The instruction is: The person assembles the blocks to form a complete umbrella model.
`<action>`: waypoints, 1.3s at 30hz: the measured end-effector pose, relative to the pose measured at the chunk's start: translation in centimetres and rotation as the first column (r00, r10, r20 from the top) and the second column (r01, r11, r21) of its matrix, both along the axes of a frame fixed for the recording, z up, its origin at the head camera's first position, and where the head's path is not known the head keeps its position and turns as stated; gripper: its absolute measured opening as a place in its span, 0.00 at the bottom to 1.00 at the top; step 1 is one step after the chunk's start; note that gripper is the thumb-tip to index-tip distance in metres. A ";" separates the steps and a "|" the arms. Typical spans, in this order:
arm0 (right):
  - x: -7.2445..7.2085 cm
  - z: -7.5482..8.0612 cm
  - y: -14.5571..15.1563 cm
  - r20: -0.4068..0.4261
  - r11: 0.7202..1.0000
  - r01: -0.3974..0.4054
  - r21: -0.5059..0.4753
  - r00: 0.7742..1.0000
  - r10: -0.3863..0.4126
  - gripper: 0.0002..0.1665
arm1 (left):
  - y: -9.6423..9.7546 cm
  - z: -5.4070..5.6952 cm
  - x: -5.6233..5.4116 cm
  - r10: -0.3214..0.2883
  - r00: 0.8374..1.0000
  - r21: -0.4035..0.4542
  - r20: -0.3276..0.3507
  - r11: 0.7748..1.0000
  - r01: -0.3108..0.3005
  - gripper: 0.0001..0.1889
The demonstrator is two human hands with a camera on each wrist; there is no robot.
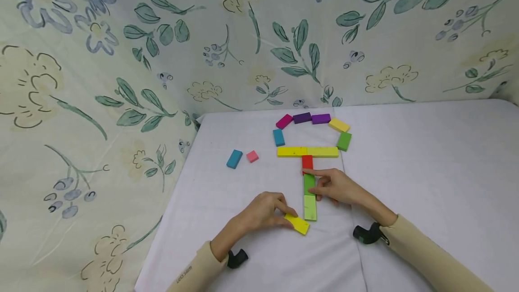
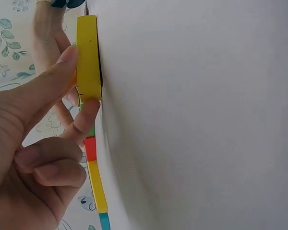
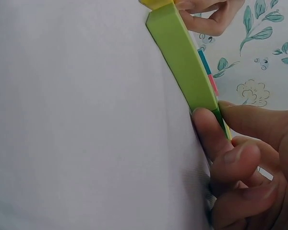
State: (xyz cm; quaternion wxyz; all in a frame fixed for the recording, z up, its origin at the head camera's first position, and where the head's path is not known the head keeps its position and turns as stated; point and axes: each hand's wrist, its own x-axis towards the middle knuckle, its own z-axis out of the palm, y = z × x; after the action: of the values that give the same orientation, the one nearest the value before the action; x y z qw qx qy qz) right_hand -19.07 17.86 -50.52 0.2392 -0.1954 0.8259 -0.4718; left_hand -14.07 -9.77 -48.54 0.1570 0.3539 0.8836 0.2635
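Observation:
My left hand (image 1: 263, 211) pinches a yellow block (image 1: 298, 224) between thumb and fingers, just below the column's lower end. In the left wrist view this yellow block (image 2: 89, 57) sits between the thumb and a fingertip. My right hand (image 1: 338, 186) is at the column from its right side, its thumb and fingers about the green block (image 1: 309, 184). One fingertip reaches across where the red block (image 1: 307, 164) meets the green one. The light green block (image 1: 310, 207) lies below, and the right wrist view shows its long side (image 3: 182, 57) close up.
Two yellow blocks (image 1: 292, 152) form a bar above the column. An arch stands beyond it, with blue (image 1: 279, 138), magenta, purple (image 1: 321, 119), yellow and green (image 1: 344, 141) blocks. A loose blue block (image 1: 234, 159) and a pink one (image 1: 252, 156) lie left on the white cloth (image 1: 425, 170).

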 end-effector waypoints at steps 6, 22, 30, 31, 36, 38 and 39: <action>0.0 0.1 -0.1 -0.002 1.000 0.000 -0.005 1.000 0.000 0.39 | -0.3 -0.4 -0.5 -0.034 0.998 0.042 0.048 0.999 0.032 0.16; 0.0 0.1 0.0 0.004 1.000 0.003 -0.011 1.000 -0.003 0.39 | -1.0 -1.5 -1.9 -0.076 0.967 0.191 0.245 0.981 0.028 0.14; 0.1 -0.1 0.0 0.000 1.000 0.003 -0.023 1.000 -0.003 0.38 | -1.1 -1.9 -2.4 -0.110 0.935 0.260 0.338 0.965 0.019 0.11; 0.1 -0.1 0.0 -0.002 1.000 0.002 -0.023 1.000 -0.002 0.38 | -1.1 -1.9 -2.5 -0.113 0.931 0.265 0.347 0.964 0.018 0.11; 0.1 -0.1 -0.1 -0.003 1.000 0.001 -0.021 1.000 -0.001 0.38 | -1.1 -2.1 -2.8 -0.116 0.925 0.262 0.361 0.965 0.019 0.11; 0.1 -0.1 0.0 -0.002 1.000 0.002 -0.020 1.000 -0.002 0.38 | -1.1 -2.0 -2.8 -0.114 0.928 0.255 0.355 0.967 0.021 0.11; 0.1 -0.1 0.0 -0.001 1.000 0.004 -0.020 1.000 -0.004 0.38 | -1.0 -2.0 -2.8 -0.113 0.930 0.251 0.350 0.968 0.023 0.11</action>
State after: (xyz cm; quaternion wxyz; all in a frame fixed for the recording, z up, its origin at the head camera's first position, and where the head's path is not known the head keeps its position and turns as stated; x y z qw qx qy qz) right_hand -18.95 17.83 -50.59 0.2358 -0.1965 0.8217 -0.4802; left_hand -16.90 -10.82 -50.57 0.2817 0.3464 0.7876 0.4246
